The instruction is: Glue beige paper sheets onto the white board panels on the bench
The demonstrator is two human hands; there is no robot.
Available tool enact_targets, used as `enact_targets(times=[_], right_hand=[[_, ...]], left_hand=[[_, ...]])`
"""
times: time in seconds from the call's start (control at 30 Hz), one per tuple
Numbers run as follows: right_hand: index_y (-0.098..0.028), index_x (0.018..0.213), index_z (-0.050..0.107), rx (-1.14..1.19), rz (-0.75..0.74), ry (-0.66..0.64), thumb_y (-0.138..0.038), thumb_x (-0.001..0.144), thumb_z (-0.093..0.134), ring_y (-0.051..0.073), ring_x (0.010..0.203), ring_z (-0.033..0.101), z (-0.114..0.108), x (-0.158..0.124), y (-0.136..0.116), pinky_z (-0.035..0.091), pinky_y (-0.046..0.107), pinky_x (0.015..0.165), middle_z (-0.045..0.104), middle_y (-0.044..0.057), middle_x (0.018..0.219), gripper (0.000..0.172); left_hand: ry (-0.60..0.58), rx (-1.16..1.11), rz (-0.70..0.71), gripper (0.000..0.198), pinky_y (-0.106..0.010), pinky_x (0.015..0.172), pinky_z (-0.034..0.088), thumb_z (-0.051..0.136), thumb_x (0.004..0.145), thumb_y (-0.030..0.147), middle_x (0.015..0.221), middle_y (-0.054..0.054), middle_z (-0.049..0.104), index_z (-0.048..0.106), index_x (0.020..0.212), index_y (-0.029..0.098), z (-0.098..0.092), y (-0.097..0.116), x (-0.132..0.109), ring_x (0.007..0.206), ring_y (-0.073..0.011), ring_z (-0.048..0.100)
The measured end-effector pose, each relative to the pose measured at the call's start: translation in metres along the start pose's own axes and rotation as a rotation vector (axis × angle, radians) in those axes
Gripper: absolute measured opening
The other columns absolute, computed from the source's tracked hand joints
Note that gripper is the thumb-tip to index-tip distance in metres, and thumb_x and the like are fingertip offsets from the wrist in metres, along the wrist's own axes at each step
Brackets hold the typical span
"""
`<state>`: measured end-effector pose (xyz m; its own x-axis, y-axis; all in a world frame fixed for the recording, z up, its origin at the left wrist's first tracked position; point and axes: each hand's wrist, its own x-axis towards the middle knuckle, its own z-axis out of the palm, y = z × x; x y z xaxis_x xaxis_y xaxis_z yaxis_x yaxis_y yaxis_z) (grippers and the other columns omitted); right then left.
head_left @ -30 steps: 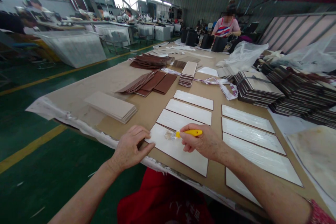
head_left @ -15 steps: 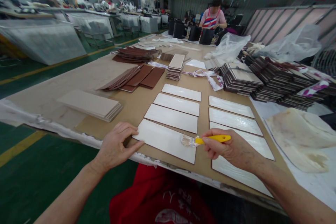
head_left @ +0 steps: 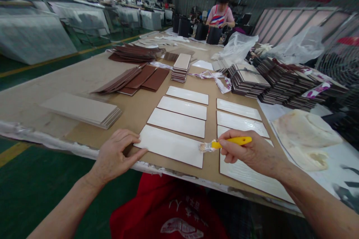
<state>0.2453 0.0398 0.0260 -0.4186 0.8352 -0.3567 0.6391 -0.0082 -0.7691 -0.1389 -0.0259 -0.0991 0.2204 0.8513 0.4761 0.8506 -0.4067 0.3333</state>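
Note:
My right hand [head_left: 246, 151] is closed round the yellow handle of a paintbrush [head_left: 232, 142]. Its bristles, coated in white paste, touch the right end of the nearest white-coated panel [head_left: 171, 145]. At that panel's left end, my left hand [head_left: 114, 155] grips the corner, with thumb and fingertips on its edges. Beyond this panel lie several more white-coated panels [head_left: 176, 122] in a column. To the right is a second column of panels [head_left: 238, 108] with a wet shine; my right hand and forearm hide part of it.
Left of me lie a stack of beige boards [head_left: 81, 110] and brown sheets [head_left: 134, 78]. A small panel stack [head_left: 181, 68] stands farther back. On the right are tied dark stacks [head_left: 248, 78] and a stained cloth [head_left: 305, 130]. A co-worker [head_left: 220, 16] stands at the far end.
The brush has moved slightly right along the nearest panel, to its right end. My left hand keeps its place at the panel's corner. The whole view has shifted a little.

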Motion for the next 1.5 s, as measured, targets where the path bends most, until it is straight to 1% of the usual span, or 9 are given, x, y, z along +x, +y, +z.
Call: enact_targets(times=[0.17, 0.4, 0.57, 0.7, 0.93, 1.13, 1.27, 1.37, 1.5], right_hand=[[-0.021, 0.093, 0.067, 0.042, -0.045, -0.020, -0.040, 0.091, 0.057, 0.014, 0.061, 0.067, 0.022, 0.012, -0.015, 0.052, 0.022, 0.057, 0.068, 0.000, 0.071, 0.022], [-0.017, 0.094, 0.064, 0.464, -0.183, -0.084, -0.046, 0.086, 0.065, 0.016, 0.063, 0.070, 0.072, 0.056, -0.051, 0.058, 0.026, 0.060, 0.070, 0.004, 0.078, 0.030], [-0.017, 0.091, 0.064, 0.488, -0.228, -0.132, -0.042, 0.087, 0.063, 0.015, 0.061, 0.069, 0.107, 0.083, -0.064, 0.058, 0.025, 0.058, 0.069, 0.003, 0.075, 0.026], [-0.017, 0.091, 0.063, 0.452, -0.204, -0.140, -0.040, 0.087, 0.061, 0.015, 0.062, 0.070, 0.124, 0.092, -0.067, 0.057, 0.024, 0.058, 0.069, 0.003, 0.075, 0.024], [-0.017, 0.087, 0.066, 0.177, -0.212, -0.183, -0.040, 0.087, 0.059, 0.014, 0.057, 0.068, 0.112, 0.090, -0.069, 0.051, 0.021, 0.053, 0.069, 0.002, 0.068, 0.024], [-0.018, 0.089, 0.065, 0.254, -0.248, -0.135, -0.044, 0.088, 0.059, 0.015, 0.059, 0.069, 0.112, 0.091, -0.076, 0.051, 0.021, 0.054, 0.071, 0.003, 0.073, 0.027], [-0.018, 0.089, 0.068, 0.143, -0.257, -0.149, -0.042, 0.087, 0.060, 0.016, 0.058, 0.069, 0.112, 0.091, -0.072, 0.049, 0.022, 0.054, 0.066, 0.001, 0.060, 0.025], [-0.019, 0.085, 0.068, 0.049, -0.251, -0.154, -0.043, 0.087, 0.058, 0.015, 0.056, 0.068, 0.098, 0.084, -0.068, 0.047, 0.021, 0.051, 0.068, 0.001, 0.064, 0.026], [-0.019, 0.083, 0.066, -0.027, -0.139, -0.147, -0.042, 0.088, 0.056, 0.015, 0.057, 0.068, 0.074, 0.068, -0.058, 0.044, 0.020, 0.049, 0.069, 0.002, 0.068, 0.025]], left_hand=[[-0.009, -0.004, -0.013, 0.025, -0.041, 0.083, 0.046, 0.074, 0.079, 0.035, 0.094, -0.006, 0.061, 0.056, 0.090, 0.021, -0.001, 0.000, -0.001, 0.090, -0.0227, 0.056], [-0.059, -0.115, -0.030, 0.011, -0.040, 0.085, 0.046, 0.058, 0.087, 0.018, 0.100, -0.007, 0.060, 0.059, 0.098, 0.021, -0.011, 0.004, -0.001, 0.094, -0.0210, 0.056], [-0.087, -0.148, -0.065, 0.009, -0.039, 0.083, 0.047, 0.057, 0.089, 0.020, 0.095, -0.007, 0.060, 0.058, 0.097, 0.021, -0.015, 0.004, -0.001, 0.091, -0.0213, 0.056], [-0.061, -0.141, -0.125, 0.009, -0.039, 0.080, 0.047, 0.056, 0.089, 0.024, 0.093, -0.007, 0.060, 0.055, 0.097, 0.022, -0.013, 0.005, -0.004, 0.088, -0.0220, 0.056], [-0.053, -0.125, -0.204, 0.021, -0.038, 0.083, 0.047, 0.056, 0.083, 0.021, 0.098, -0.006, 0.056, 0.050, 0.104, 0.021, -0.011, 0.005, -0.006, 0.091, -0.0222, 0.055], [-0.045, -0.111, -0.203, 0.021, -0.038, 0.083, 0.046, 0.056, 0.082, 0.019, 0.097, -0.006, 0.055, 0.050, 0.102, 0.021, -0.008, 0.004, -0.007, 0.091, -0.0223, 0.055], [-0.052, -0.105, -0.192, 0.018, -0.038, 0.081, 0.046, 0.056, 0.083, 0.021, 0.095, -0.006, 0.055, 0.050, 0.101, 0.021, -0.010, 0.005, -0.007, 0.089, -0.0224, 0.055], [-0.062, -0.101, -0.176, 0.016, -0.039, 0.081, 0.046, 0.056, 0.085, 0.022, 0.094, -0.006, 0.055, 0.050, 0.099, 0.022, -0.012, 0.006, -0.005, 0.089, -0.0229, 0.055], [-0.068, -0.103, -0.171, 0.016, -0.039, 0.081, 0.046, 0.056, 0.085, 0.021, 0.094, -0.006, 0.056, 0.050, 0.099, 0.021, -0.012, 0.007, -0.004, 0.090, -0.0230, 0.055]])
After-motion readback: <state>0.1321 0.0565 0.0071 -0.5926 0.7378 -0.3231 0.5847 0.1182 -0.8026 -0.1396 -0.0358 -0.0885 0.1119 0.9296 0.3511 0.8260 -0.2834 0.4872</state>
